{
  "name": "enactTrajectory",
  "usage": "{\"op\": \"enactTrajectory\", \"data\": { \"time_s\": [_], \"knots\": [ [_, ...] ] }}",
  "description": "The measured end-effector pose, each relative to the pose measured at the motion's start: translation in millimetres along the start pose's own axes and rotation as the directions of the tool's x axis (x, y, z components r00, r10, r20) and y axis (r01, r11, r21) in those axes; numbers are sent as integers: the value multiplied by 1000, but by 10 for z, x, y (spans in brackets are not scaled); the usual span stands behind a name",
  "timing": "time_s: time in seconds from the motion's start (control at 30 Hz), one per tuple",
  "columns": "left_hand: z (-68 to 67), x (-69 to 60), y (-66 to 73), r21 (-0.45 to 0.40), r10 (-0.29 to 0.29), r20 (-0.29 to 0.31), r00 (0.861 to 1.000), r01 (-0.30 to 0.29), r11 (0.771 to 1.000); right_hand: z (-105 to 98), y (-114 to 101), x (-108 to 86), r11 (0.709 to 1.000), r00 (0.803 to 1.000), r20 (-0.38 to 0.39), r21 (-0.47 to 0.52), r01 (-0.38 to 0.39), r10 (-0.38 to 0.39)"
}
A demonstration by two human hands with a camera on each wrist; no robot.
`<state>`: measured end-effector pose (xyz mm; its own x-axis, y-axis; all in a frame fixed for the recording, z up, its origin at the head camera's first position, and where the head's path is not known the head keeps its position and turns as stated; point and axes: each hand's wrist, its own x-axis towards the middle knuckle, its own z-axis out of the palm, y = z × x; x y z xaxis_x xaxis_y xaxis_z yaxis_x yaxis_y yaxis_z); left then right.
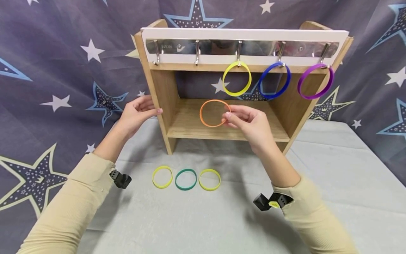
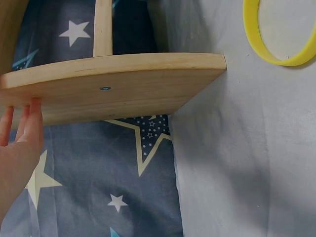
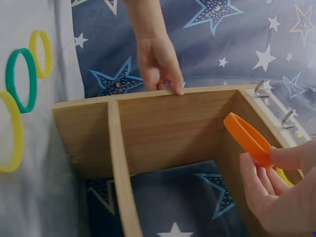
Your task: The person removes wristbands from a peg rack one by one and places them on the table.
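An orange silicone wristband (image 1: 215, 100) is pinched between thumb and fingers of my right hand (image 1: 252, 125), in front of the wooden shelf (image 1: 206, 132). In the right wrist view the orange band slants upward from the fingertips. My left hand (image 1: 134, 113) touches the shelf's left side panel, its thumb at the front edge and its fairly straight fingers (image 2: 33, 123) against the outer face. Along the shelf top runs a metal hook rail (image 1: 219, 47). Yellow (image 1: 224, 79), blue (image 1: 274, 96) and purple (image 1: 331, 78) wristbands hang from its three right-hand hooks; the two left hooks (image 1: 197, 53) are bare.
On the grey cloth (image 1: 190, 222) before the shelf lie a yellow wristband (image 1: 153, 178), a green wristband (image 1: 186, 189) and another yellow wristband (image 1: 209, 189) in a row. A dark star-patterned curtain (image 1: 76, 28) hangs behind the shelf.
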<state>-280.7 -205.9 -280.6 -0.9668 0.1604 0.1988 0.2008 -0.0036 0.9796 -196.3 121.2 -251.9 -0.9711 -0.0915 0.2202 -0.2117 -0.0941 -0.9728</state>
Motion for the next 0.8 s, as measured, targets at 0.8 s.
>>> {"op": "enactTrajectory", "data": {
  "time_s": [0.8],
  "knots": [
    [15, 4, 5, 39, -13, -38, 999, 15, 999, -154, 536, -203, 939, 935, 106, 28, -344, 339]
  ]
}}
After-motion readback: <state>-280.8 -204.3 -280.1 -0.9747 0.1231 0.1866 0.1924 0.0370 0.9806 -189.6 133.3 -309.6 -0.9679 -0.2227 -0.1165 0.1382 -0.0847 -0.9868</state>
